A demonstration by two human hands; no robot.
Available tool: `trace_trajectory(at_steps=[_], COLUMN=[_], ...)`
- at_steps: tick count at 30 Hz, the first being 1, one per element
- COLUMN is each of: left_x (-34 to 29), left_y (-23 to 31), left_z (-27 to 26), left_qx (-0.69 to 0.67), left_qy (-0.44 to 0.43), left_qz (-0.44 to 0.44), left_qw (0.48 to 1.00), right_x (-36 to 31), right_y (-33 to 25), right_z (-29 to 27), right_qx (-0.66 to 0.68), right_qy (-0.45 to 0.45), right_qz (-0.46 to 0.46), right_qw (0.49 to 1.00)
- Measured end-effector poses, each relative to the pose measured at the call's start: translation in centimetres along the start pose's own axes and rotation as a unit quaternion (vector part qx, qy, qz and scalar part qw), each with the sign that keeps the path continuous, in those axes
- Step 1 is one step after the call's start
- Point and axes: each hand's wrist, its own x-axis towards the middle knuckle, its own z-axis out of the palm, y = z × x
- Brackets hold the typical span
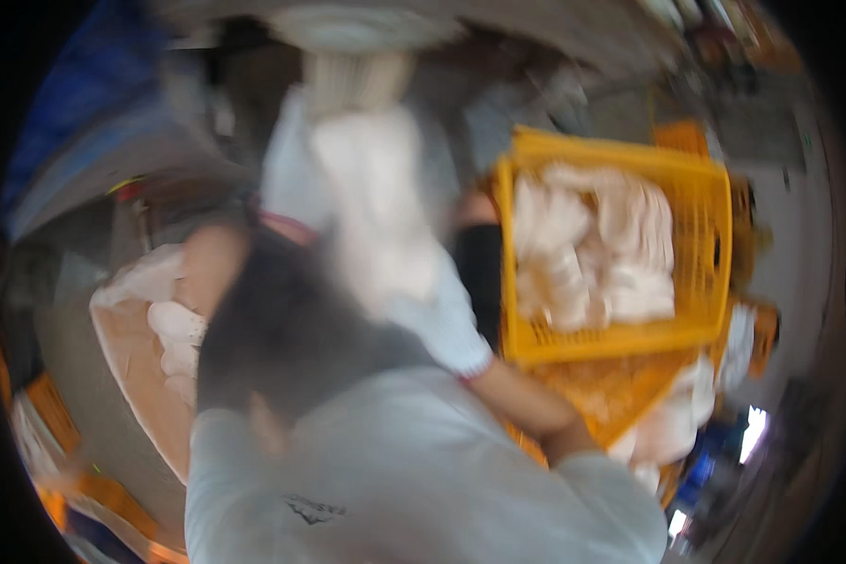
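Motion blurs the middle of the head view. A long, pale bundle of layered pieces (pixel 371 197) is between my two gloved hands; its exact kind is too smeared to tell. My left hand (pixel 293 164), in a white glove with a pink hem, is against the bundle's left side. On the lower right, my right hand (pixel 440 320), also white-gloved, closes on its near end. The fingers of both hands are mostly smeared or hidden behind the bundle. Beyond it is a ribbed, pale stack (pixel 359 80), also blurred.
To the right stands a yellow plastic crate (pixel 618 346) holding stacks of pale, rounded pieces (pixel 620 235). Below it is an orange container (pixel 620 399) with more pale material. A pale-lined container (pixel 136 348) on the left holds white pieces. A dark blurred shape (pixel 287 329) covers part of my left arm.
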Motion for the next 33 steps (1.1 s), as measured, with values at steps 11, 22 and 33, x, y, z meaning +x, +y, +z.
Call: trace_trajectory(at_steps=[11, 22, 33], left_x=[-34.8, -20.8, -6.2], left_y=[25.3, 10.4, -34.4], left_z=[-3.5, 11.5, 11.9], left_qx=[0.793, 0.81, 0.707], left_qy=[0.45, 0.221, -0.404], left_qz=[-0.071, 0.13, 0.114], left_qw=[0.404, 0.527, 0.569], right_x=[-5.3, 11.2, -11.6], right_y=[13.8, 15.5, 5.2], right_z=[-31.5, -38.6, -27.3], right_qx=[-0.484, -0.603, -0.228], right_qy=[0.298, 0.029, 0.665], right_qz=[0.013, 0.095, -0.095], right_qw=[0.823, 0.792, 0.705])
